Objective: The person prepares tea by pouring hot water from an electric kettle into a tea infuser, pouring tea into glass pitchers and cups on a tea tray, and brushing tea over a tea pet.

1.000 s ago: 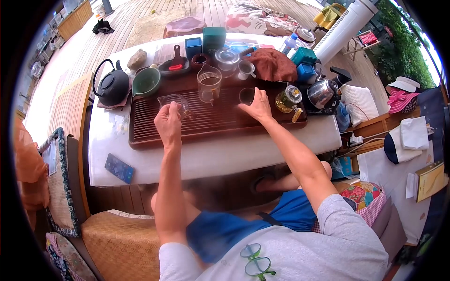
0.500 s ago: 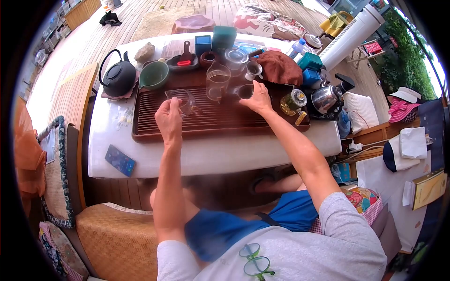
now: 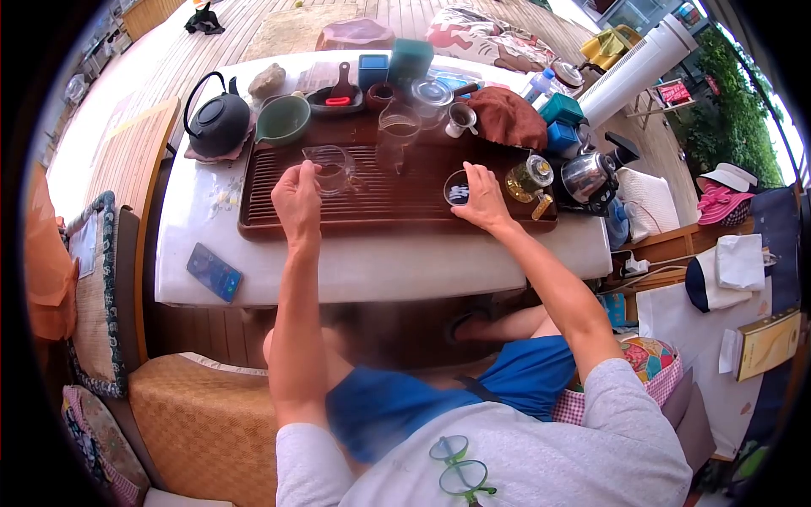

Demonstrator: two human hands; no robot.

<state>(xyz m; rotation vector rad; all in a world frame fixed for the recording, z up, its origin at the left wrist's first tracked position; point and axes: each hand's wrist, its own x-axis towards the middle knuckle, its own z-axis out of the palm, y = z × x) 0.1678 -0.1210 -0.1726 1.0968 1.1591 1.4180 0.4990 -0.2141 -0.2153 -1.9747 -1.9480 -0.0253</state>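
My left hand (image 3: 297, 201) is closed on the handle of a clear glass pitcher (image 3: 338, 171), held at the left part of the slatted brown tea tray (image 3: 389, 218). My right hand (image 3: 485, 198) grips the rim of a small glass cup (image 3: 457, 189), dark inside with white marks, at the tray's right half. Whether the cup touches the tray I cannot tell. Between my hands, farther back, stands another clear glass pitcher (image 3: 399, 127). A glass teapot (image 3: 530, 179) with yellowish contents stands just right of my right hand.
A black kettle (image 3: 220, 125) and a green bowl (image 3: 284, 120) stand at the left. A phone (image 3: 214, 271) lies on the white tablecloth (image 3: 380, 266). On the right are a steel kettle (image 3: 587, 182) and a brown cloth (image 3: 509, 117).
My right hand has brought the cup nearer to me and slightly right, away from the standing pitcher. My left hand still holds its pitcher in nearly the same place.
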